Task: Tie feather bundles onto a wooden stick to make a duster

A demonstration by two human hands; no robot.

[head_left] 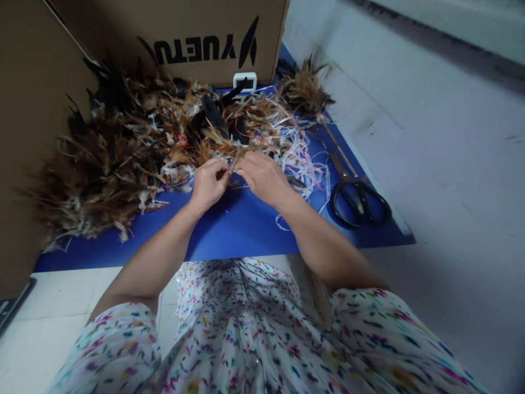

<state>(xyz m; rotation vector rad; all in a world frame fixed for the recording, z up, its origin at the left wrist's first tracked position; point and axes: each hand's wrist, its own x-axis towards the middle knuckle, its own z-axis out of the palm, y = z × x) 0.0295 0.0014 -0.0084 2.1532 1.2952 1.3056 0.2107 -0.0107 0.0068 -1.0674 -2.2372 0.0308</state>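
My left hand [211,182] and my right hand [262,174] meet over the blue table [241,235], both with fingers pinched. Between them is a small brown feather bundle [234,163], its lower end in my left fingertips and its upper part under my right fingers. How much of it each hand covers is hidden. Just beyond the hands spreads a large heap of brown and black feathers [135,142]. White and pink plastic string [301,156] lies tangled to the right of my right hand.
Large black-handled scissors [359,202] lie at the right edge. Behind them rests a feather duster [305,90] with a thin stick. A small white digital timer [245,82] stands before a cardboard box [213,27]. Another cardboard panel [28,109] rises at left; a pale wall [451,164] borders the right.
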